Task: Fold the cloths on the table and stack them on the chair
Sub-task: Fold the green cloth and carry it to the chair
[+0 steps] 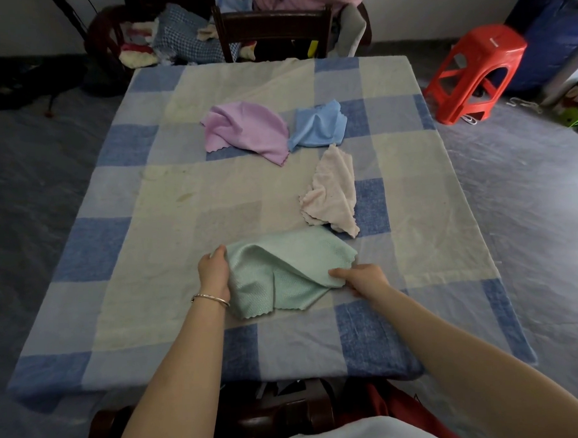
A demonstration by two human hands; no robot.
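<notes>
A mint green cloth (283,272) lies crumpled near the front of the table (150,258), which is covered by a blue and cream checked sheet. My left hand (214,271) grips its left edge. My right hand (361,278) pinches a fold at its right side. Further back lie a pale pink cloth (333,197), a purple cloth (244,129) and a blue cloth (316,126), all unfolded. A dark wooden chair (273,30) stands at the table's far edge.
Piles of clothes (180,38) sit behind the far chair. A red plastic stool (473,71) stands on the floor at the right. Another dark chair (289,414) is below the table's near edge, at my body.
</notes>
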